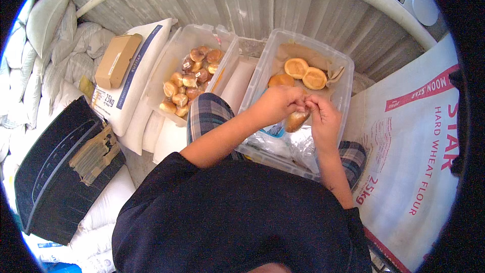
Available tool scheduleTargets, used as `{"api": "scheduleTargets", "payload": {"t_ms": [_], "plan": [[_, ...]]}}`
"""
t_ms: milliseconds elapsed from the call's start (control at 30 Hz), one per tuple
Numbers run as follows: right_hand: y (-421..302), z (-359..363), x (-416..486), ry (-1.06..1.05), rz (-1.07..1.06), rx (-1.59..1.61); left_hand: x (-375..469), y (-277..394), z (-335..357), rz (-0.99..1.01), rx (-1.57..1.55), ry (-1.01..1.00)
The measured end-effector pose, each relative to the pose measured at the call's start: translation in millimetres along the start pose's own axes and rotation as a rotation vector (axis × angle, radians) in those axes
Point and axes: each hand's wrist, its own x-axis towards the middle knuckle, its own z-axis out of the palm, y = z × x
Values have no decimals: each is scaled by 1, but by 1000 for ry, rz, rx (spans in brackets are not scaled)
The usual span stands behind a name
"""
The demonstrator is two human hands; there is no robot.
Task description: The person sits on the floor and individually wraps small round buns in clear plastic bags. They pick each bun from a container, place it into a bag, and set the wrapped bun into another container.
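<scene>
My left hand (288,102) and my right hand (322,112) meet above the right-hand plastic bin (254,83). Between them they pinch the top of a clear plastic bag with a browned bread bun (296,121) hanging in it. Beyond my hands, inside that bin, several unwrapped buns (314,78) lie on brown paper. Nearer to me in the same bin are clear plastic bags (301,142) and a blue-edged item partly hidden by my left hand. The left-hand plastic bin (230,58) holds many bagged buns (190,80).
A small cardboard box (117,60) lies on stacked flour sacks (151,49) at the left. A torn black case (57,170) stands nearer on the left. A large flour sack (401,148) rises at the right. Behind the bins is a corrugated wall (242,3).
</scene>
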Motion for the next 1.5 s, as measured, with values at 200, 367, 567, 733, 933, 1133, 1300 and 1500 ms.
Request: {"api": "scheduleTargets", "payload": {"t_ms": [200,367,567,733,933,1133,1300,1500], "plan": [[14,17,-1,182,227,255,5,7,8,199,274,196],[24,21,-4,144,244,243,2,-2,11,21,275,219],[17,22,1,184,-36,-86,7,-1,6,-21,152,249],[15,17,5,223,-116,-131,11,-5,8,33,184,206],[11,9,6,122,-101,-94,1,-24,19,-255,-554,101],[6,5,5,92,-319,-295,-2,-10,16,-568,-854,113],[14,3,5,95,-418,-337,-4,-13,17,-578,-813,91],[17,4,12,-20,-490,-399,-7,-19,15,-509,-613,84]]}}
